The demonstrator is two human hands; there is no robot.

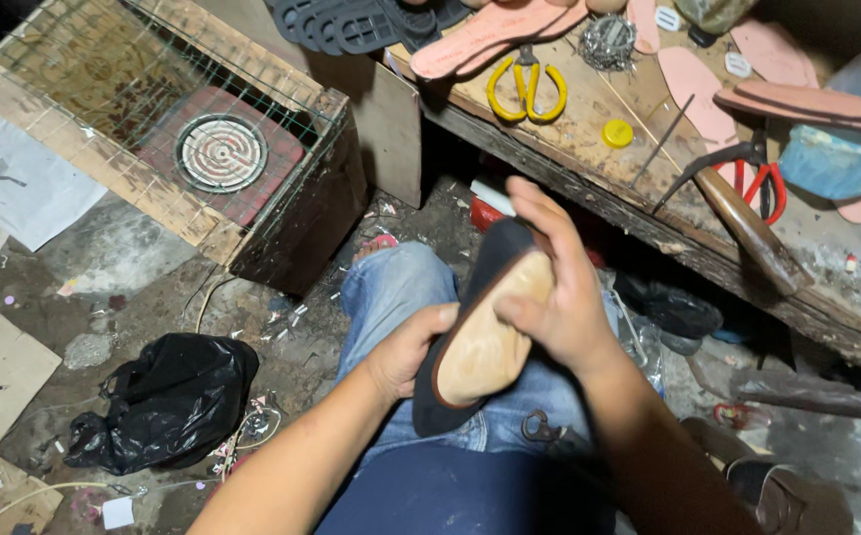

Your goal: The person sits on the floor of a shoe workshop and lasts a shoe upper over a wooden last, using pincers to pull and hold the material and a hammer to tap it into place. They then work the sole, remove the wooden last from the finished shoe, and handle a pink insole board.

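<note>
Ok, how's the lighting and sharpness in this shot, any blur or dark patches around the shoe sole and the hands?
Head view: light falls from above on the workbench and the tan shoe sole, which are readable; the left hand and right hand look slightly soft, possibly motion blur; the floor under the bench and the top-left corner sink into deep shadow; the black plastic bag shows small glints; no strong glare.
</note>
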